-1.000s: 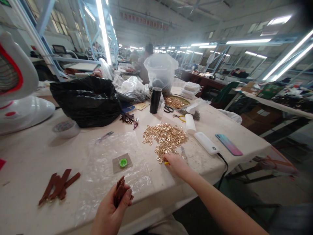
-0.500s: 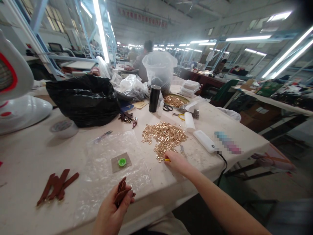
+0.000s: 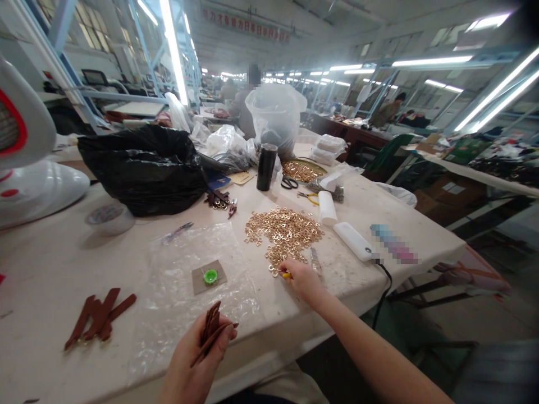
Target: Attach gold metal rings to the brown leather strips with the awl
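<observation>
My left hand (image 3: 202, 353) is closed around several brown leather strips (image 3: 213, 328) near the table's front edge. At the lower edge of a pile of gold rings (image 3: 286, 233), my right hand (image 3: 301, 278) pinches a small yellow-handled tool (image 3: 287, 275); its tip is too small to make out. A green dish (image 3: 210, 276) sits on a grey-brown square (image 3: 197, 283) on clear plastic sheeting (image 3: 160, 314). More brown strips (image 3: 101, 314) lie crossed at the left, with gold bits at their lower ends.
A black bag (image 3: 143, 174), a white tub (image 3: 110, 217) and a black cylinder (image 3: 266, 167) stand on the table (image 3: 362, 191). Scissors (image 3: 289, 183), yellow-handled pliers (image 3: 312, 198) and a white device with a cable (image 3: 352, 241) lie to the right. A person (image 3: 246, 106) is behind.
The strips in my left hand have tilted and fanned slightly, and that hand has shifted a little. My right hand has moved slightly at the pile's edge, still holding the yellow tool.
</observation>
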